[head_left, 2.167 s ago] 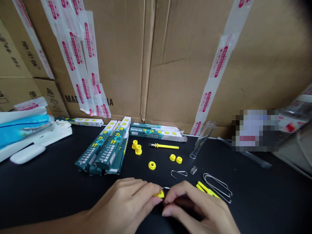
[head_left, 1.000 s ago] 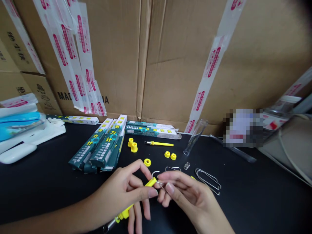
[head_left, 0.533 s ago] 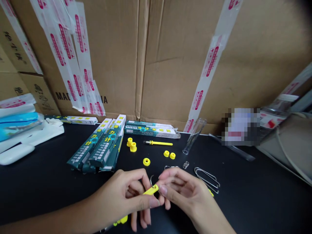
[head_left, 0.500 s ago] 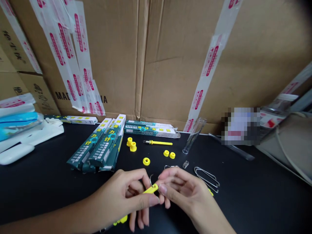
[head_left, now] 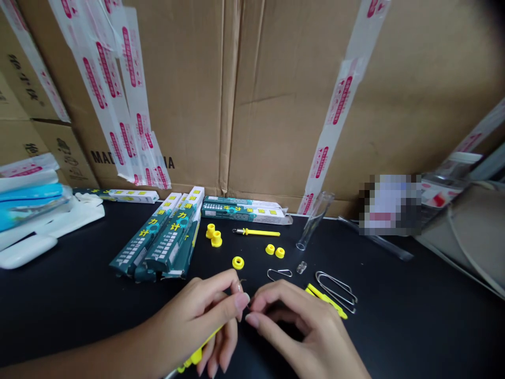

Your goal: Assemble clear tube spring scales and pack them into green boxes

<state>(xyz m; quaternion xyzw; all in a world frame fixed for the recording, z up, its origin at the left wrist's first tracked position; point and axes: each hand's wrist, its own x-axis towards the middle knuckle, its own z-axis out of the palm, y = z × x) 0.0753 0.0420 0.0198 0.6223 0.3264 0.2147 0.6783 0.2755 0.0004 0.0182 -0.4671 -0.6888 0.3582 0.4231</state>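
My left hand (head_left: pixel 215 318) is closed round a slim yellow plastic rod (head_left: pixel 212 336), which slants down towards the lower left; its upper end is hidden by the fingers. A thin curved metal wire hook (head_left: pixel 239 285) sticks out between the left thumb and index finger. My right hand (head_left: pixel 290 326) meets it from the right, thumb and fingertips pinched at the wire's lower end. Below the left palm, more yellow plastic (head_left: pixel 192 359) shows in part. Beside the right hand lie other yellow rods (head_left: pixel 325 300) and large bent wire hooks (head_left: pixel 335 289).
Behind the hands lie a yellow ring (head_left: pixel 238 262), yellow caps (head_left: pixel 270 249), yellow bushings (head_left: pixel 215 239), a rod with a metal tip (head_left: pixel 260 232), a small spring (head_left: pixel 301 267) and a clear tube (head_left: pixel 311 223). Green boxes (head_left: pixel 173 237) are stacked left. A large carton (head_left: pixel 276 105) stands behind.
The yellow rod's holed end, seen between my hands before, is now covered by my left fingers. My right hand has shifted slightly down and left, uncovering yellow rods on the table.
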